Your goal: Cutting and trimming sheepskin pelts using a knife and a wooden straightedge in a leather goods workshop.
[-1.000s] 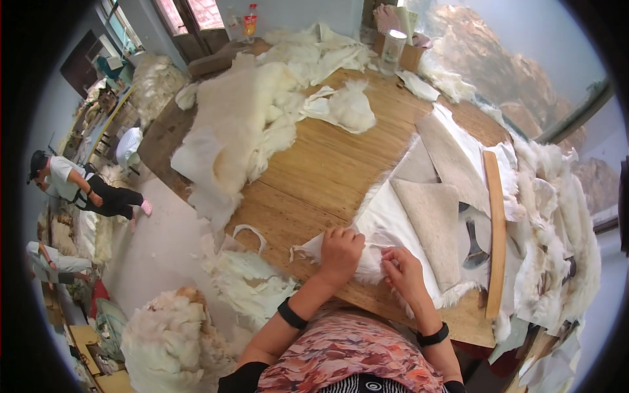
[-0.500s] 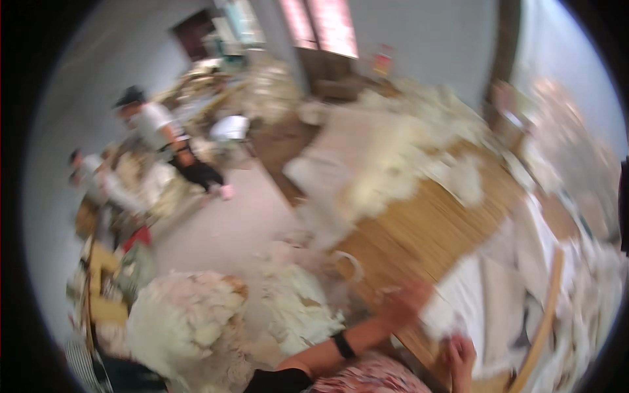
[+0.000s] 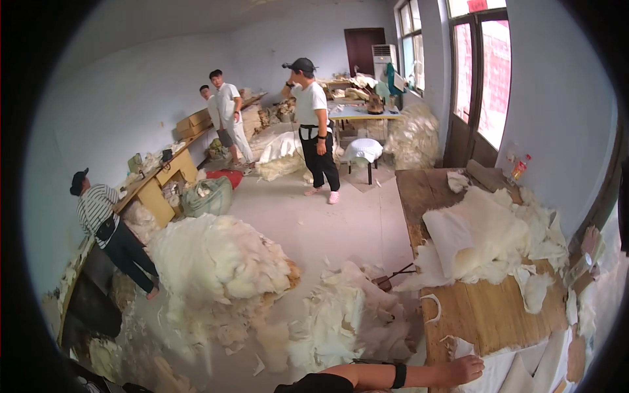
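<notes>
My left hand (image 3: 466, 371), on an arm with a black wristband, lies at the near edge of the wooden table (image 3: 485, 314) at the lower right. Its fingers are curled in, and whatever may be in them cannot be made out. Right beside it are a small scrap of white fleece (image 3: 460, 346) and a pale hide sheet (image 3: 524, 367). A loop of white strip (image 3: 431, 308) hangs at the table's left edge. Farther back on the table, large cream fleece hides (image 3: 478, 229) are heaped. My right hand does not show.
Piles of fleece (image 3: 223, 262) and scraps (image 3: 354, 314) cover the floor left of the table. A person in a black cap (image 3: 311, 111) stands mid-room; a person in stripes (image 3: 105, 206) works at the left bench, two more (image 3: 226, 108) farther back. A white-topped stool (image 3: 363, 152) stands behind.
My view has swung left and up, so more of the room and the people show. The left hand appears lower at the table edge; the right hand has gone out of the picture.
</notes>
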Action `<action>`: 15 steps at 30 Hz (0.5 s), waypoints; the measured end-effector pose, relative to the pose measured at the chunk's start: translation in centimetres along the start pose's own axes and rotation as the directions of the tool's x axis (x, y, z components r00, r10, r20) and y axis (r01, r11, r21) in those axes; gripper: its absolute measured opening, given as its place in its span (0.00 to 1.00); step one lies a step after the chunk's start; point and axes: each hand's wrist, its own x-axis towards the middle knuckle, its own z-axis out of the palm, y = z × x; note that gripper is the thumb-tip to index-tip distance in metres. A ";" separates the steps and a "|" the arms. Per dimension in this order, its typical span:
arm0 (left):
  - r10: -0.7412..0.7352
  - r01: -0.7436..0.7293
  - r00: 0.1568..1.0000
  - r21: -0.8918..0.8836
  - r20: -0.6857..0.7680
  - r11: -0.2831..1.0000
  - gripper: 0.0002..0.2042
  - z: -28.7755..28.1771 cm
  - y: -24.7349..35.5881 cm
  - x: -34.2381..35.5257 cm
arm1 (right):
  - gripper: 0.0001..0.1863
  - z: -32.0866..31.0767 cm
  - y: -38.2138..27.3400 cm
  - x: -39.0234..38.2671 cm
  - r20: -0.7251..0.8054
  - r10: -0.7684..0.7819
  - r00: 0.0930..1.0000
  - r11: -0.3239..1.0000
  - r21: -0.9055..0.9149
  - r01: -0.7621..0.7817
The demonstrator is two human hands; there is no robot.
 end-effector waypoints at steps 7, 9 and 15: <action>0.125 -0.172 0.968 -0.213 -0.218 0.962 0.06 -6.6 9.8 -1.1 | 0.03 -2.3 5.1 -1.4 0.083 0.033 0.996 0.998 0.058 -0.038; 0.144 -0.191 0.976 -0.319 -0.164 0.928 0.05 -7.3 11.6 -2.3 | 0.03 -2.0 6.8 -2.4 0.116 0.020 0.993 0.998 0.052 -0.027; 0.172 -0.162 0.985 -0.369 -0.004 0.915 0.04 -6.3 15.4 -5.4 | 0.07 -3.9 9.8 -4.6 0.285 -0.106 0.953 0.992 0.094 0.083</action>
